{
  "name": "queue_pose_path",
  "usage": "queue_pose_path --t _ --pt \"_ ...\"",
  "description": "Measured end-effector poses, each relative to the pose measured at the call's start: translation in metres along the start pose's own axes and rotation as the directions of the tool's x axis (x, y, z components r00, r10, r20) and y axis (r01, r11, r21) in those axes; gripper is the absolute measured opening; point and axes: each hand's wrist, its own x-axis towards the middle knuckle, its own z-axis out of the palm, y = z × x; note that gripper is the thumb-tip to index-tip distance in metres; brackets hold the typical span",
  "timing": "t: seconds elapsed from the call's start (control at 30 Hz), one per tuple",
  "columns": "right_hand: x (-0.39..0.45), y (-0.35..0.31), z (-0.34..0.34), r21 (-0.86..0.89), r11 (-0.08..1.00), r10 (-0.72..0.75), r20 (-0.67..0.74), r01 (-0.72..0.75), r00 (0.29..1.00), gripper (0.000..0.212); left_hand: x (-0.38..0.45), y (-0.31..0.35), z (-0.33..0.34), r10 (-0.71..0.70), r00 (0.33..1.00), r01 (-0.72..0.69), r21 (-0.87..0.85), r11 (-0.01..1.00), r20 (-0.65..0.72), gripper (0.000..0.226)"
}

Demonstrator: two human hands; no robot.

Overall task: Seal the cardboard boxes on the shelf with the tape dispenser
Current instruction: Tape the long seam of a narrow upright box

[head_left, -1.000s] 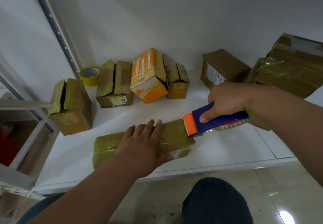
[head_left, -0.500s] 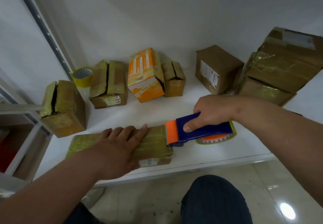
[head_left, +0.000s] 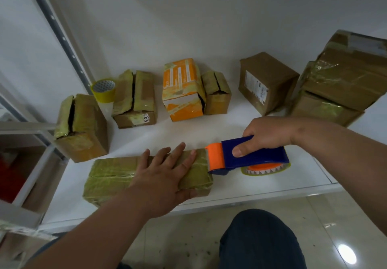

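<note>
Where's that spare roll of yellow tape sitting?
Head view, far left of the shelf: the yellow tape roll stands by the upright post, between two open-topped boxes.

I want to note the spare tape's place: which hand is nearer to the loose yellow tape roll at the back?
Left. The left hand lies flat on the long box, below the yellow tape roll; the right hand holds the tape dispenser, farther right.

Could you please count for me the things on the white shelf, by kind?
Brown cardboard boxes: 7
Orange-and-white printed box: 1
Yellow tape roll, loose: 1
Blue-and-orange tape dispenser: 1
Total: 10
</note>
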Motion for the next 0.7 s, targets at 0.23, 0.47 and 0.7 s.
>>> queue_pose_path --t 0.23,0.47,0.7 --pt "-0.008 0.013 -0.007 0.033 0.999 0.012 -0.029 -0.011 0.999 0.068 0.002 -0.003 0.000 -0.006 1.000 0.006 0.006 1.000 0.009 0.082" --pt "-0.011 0.021 -0.008 0.013 0.997 0.071 -0.042 -0.070 0.997 0.055 0.000 -0.003 0.000 0.008 1.000 -0.008 -0.006 1.000 -0.018 0.089" --pt "0.005 0.006 -0.002 -0.146 0.982 0.124 0.024 -0.119 0.992 0.052 0.000 -0.002 -0.002 0.004 1.000 -0.004 -0.005 1.000 -0.011 0.092"
